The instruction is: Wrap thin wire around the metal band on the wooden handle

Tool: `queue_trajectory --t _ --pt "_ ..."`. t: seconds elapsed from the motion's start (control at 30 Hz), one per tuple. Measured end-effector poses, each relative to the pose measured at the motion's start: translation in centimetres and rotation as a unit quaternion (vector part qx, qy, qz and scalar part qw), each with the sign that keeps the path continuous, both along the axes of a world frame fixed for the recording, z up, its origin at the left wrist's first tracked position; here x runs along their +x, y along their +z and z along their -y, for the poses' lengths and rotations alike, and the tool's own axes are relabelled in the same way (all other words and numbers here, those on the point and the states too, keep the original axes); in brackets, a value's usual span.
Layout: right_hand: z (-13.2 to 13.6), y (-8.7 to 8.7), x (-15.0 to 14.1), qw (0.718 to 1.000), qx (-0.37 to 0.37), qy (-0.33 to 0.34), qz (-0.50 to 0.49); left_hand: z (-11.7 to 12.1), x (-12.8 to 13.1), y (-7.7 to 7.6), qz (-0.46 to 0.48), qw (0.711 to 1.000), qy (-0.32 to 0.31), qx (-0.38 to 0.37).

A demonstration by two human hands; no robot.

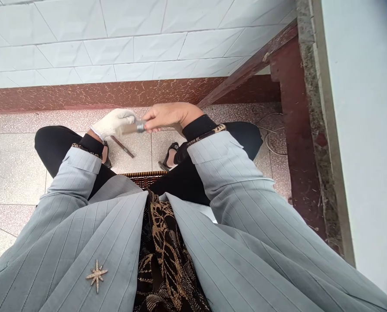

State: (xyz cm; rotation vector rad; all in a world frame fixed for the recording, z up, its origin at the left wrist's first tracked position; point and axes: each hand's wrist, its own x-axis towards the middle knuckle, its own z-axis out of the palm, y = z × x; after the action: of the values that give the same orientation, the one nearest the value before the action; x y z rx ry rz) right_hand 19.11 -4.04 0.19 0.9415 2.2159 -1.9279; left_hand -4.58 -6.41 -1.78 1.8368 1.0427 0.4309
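Observation:
Out in front of me, above the floor, my left hand (113,122) wears a white knitted glove and closes around the pale, blurred body of what looks like a light bulb (128,129). Its silver, ridged screw end (140,126) points right. My bare right hand (167,116) pinches that end between thumb and fingers. Motion smears the bulb, so its exact shape is unclear. A narrow rust-brown bar (122,146) lies on the floor below the hands, between my feet.
Beneath me shows the edge of a woven wicker seat (144,177). To the right stand a dark red wooden frame (299,121) with a slanting brace (248,65) and a pale tabletop (362,130). A white cable (271,145) loops on the floor. A tiled wall (115,52) rises ahead.

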Motion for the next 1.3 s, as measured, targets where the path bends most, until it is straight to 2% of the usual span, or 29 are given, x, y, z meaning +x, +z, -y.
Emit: queue_trajectory --t 0.07,0.17,0.23,0.3,0.37,0.47,0.6,0.7,0.83,0.93,1.07,1.17,1.23,1.3 --pt "-0.5 0.3 0.9 0.988 0.02 -0.127 -0.089 0.0 0.2 -0.3 0.033 0.999 0.025 -0.025" --pt "-1.3 -0.1 1.7 0.934 0.024 -0.314 -0.169 0.4 0.6 -0.4 0.056 0.996 0.018 -0.062" --pt "-1.9 -0.8 1.7 0.9 0.039 -0.411 -0.14 0.6 0.8 -0.4 0.053 0.996 -0.001 -0.071" --pt "-2.2 -1.6 1.4 0.889 0.076 -0.448 -0.062 0.7 0.9 -0.4 0.042 0.996 -0.027 -0.073" --pt "-2.4 -2.1 1.2 0.896 0.135 -0.422 0.017 0.7 0.8 -0.3 0.026 0.996 -0.053 -0.071" --pt "-2.4 -2.6 0.9 0.905 0.231 -0.336 0.123 0.7 0.7 0.1 0.003 0.997 -0.061 -0.053" --pt "-2.0 -2.8 0.6 0.916 0.279 -0.209 0.2 0.7 0.4 0.5 -0.011 0.999 -0.034 -0.006" --pt "-1.4 -2.9 0.1 0.937 0.253 -0.096 0.221 0.6 0.2 0.3 -0.031 0.999 -0.022 0.022" --pt "-0.6 -3.2 -0.7 0.968 0.127 0.036 0.212 0.2 -0.1 -0.3 -0.06 0.996 -0.029 0.052" --pt "-0.2 -3.3 -1.2 0.975 0.047 0.089 0.197 0.1 -0.2 -0.4 -0.073 0.995 -0.034 0.066" --pt "0.1 -2.4 -1.2 0.985 0.003 0.109 0.131 0.0 -0.3 -0.3 -0.079 0.994 -0.029 0.07" --pt "0.0 -1.2 -0.6 0.993 -0.009 0.098 0.067 -0.2 -0.3 -0.5 -0.061 0.996 -0.016 0.056" --pt "-0.3 -0.6 0.2 0.999 0.012 0.046 0.019 -0.3 -0.4 -0.8 -0.036 0.999 -0.002 0.033" --pt "-0.7 -0.3 1.0 0.996 0.047 -0.061 -0.045 -0.4 -0.4 -1.1 -0.005 1.0 0.007 0.005"
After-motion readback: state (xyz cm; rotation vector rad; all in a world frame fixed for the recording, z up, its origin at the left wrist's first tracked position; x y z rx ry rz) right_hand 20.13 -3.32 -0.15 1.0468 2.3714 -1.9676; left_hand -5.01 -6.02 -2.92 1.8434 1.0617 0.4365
